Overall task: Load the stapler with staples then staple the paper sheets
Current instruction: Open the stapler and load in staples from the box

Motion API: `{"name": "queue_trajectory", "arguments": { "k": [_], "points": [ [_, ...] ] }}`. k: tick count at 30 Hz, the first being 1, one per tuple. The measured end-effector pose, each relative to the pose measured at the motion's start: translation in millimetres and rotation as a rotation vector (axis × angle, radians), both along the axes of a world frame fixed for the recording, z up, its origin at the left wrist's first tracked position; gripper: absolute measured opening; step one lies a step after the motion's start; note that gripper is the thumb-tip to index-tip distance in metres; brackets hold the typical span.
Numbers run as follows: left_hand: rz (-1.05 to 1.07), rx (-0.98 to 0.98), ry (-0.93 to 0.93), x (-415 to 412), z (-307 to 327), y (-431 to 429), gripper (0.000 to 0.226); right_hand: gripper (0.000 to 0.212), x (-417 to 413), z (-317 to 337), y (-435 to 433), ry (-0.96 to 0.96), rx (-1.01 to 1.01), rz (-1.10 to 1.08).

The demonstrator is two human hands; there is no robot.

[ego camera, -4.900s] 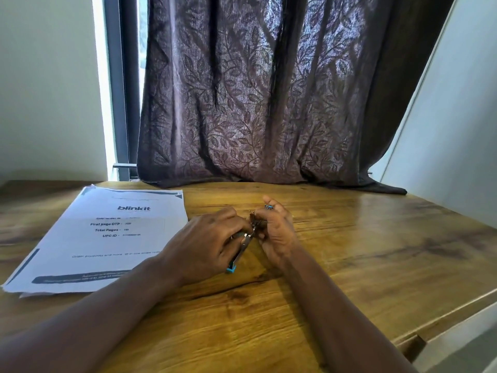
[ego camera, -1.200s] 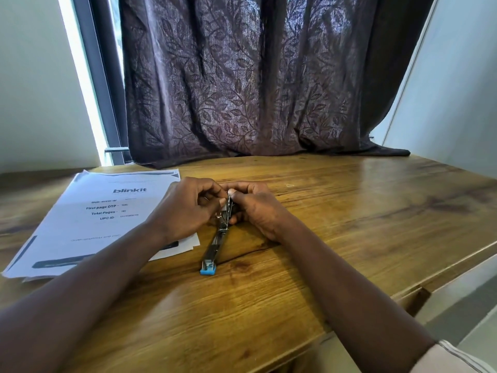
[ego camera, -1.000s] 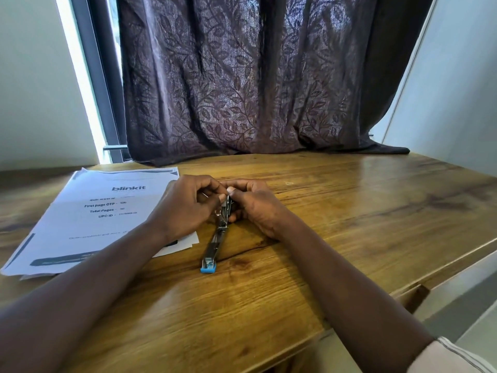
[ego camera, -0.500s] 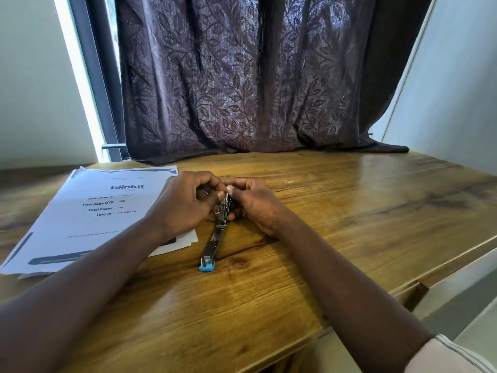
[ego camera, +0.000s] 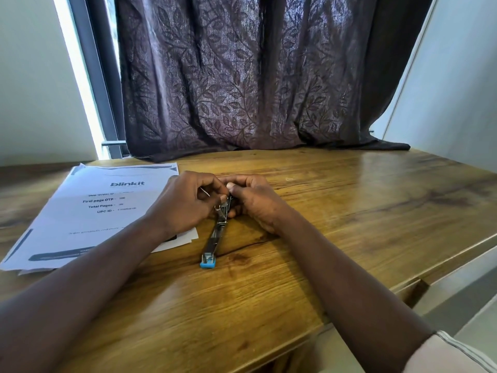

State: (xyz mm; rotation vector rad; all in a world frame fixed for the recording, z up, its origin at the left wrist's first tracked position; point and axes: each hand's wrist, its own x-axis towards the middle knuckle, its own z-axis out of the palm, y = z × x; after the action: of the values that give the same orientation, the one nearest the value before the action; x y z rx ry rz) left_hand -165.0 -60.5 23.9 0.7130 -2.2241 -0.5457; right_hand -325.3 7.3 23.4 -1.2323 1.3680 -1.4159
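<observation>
1. At the stapler's [ego camera: 216, 232] far end, the left hand [ego camera: 183, 201] and right hand [ego camera: 251, 199] pinch its opened mechanism, fingertips pressed together.
2. It looks stiff, light metal; fine staples likely slip, so a grip on the rail's sides seems best.
3. Its blue tip points back toward the person, on the table [ego camera: 349, 211].
4. Left of the stapler lie the paper sheets [ego camera: 88, 211], partly under the left wrist.

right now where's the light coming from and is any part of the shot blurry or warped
Head view: daylight enters through the window strip left of the curtain, throwing glare on the far right of the table. The wide lens bends the wall edges. Forearms near the bottom are soft; the stapler and the paper sheets stay fairly sharp.
</observation>
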Motion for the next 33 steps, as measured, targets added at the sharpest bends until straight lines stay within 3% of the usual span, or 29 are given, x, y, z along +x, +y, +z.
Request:
{"name": "queue_trajectory", "arguments": {
  "k": [16,20,25,30,33],
  "points": [
    [0.156,0.141,0.082,-9,-4,7,0.010,0.031,2,5,6,0.039,0.008,0.033],
    [0.160,0.158,0.109,-6,-3,8,0.011,0.041,2,5,8,-0.003,0.005,0.089],
    [0.177,0.155,0.122,-7,-3,10,0.009,0.061,0,1,9,0.138,-0.016,0.091],
    [0.164,0.139,0.121,-7,-5,11,0.005,0.051,3,1,11,0.161,-0.049,0.057],
    [0.080,0.237,0.153,-7,-5,6,0.003,0.041,4,1,12,0.123,-0.069,0.044]
  ]
}}
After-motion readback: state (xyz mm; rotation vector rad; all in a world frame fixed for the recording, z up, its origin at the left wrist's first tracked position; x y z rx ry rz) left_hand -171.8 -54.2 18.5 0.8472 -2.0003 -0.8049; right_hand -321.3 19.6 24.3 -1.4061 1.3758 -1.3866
